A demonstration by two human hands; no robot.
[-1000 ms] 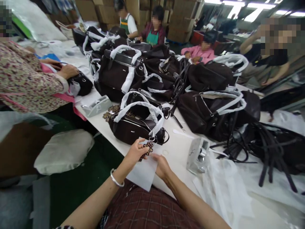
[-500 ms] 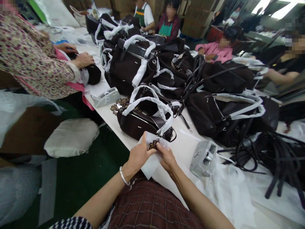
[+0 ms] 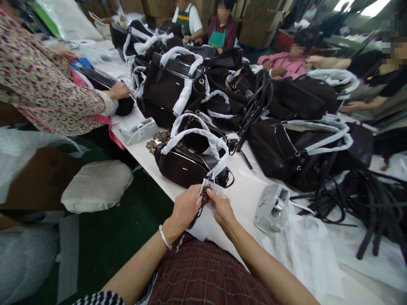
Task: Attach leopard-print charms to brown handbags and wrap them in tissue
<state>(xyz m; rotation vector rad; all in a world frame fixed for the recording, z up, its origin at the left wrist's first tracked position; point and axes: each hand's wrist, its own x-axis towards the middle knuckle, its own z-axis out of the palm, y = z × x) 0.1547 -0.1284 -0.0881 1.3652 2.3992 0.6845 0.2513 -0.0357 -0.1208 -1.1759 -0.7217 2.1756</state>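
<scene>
Head view, the only view. Lower centre of frame: left hand (image 3: 186,206) and right hand (image 3: 221,206) are close together at the near edge of the white counter (image 3: 244,197). Both pinch a leopard-print strap (image 3: 199,208) that hangs from the metal ring at the end of a small dark brown handbag (image 3: 187,167). Left hand is closed around the strap's middle. Right-hand fingertips grip its top end, just beside the ring. A sheet of white tissue paper (image 3: 203,226) lies under both hands, touching the strap.

Handling, as judged: the strap looks thin, limp and light, and would droop wherever it is unsupported. Best hold is a pinch near the ring end, with the other hand steadying the loose length. Tissue is flimsy and would tear or crease easily. The handbag looks soft-sided, its handles wrapped in white paper.

Right of the hands: a grey tape dispenser (image 3: 271,207) on the counter. A second one (image 3: 139,131) sits left of centre. Centre to upper frame: a pile of dark bags (image 3: 222,93) with wrapped handles. Upper left: a person in a floral sleeve (image 3: 54,93).

Writing: a faint mark on the near dispenser, not legible. No readable brand or label.
</scene>
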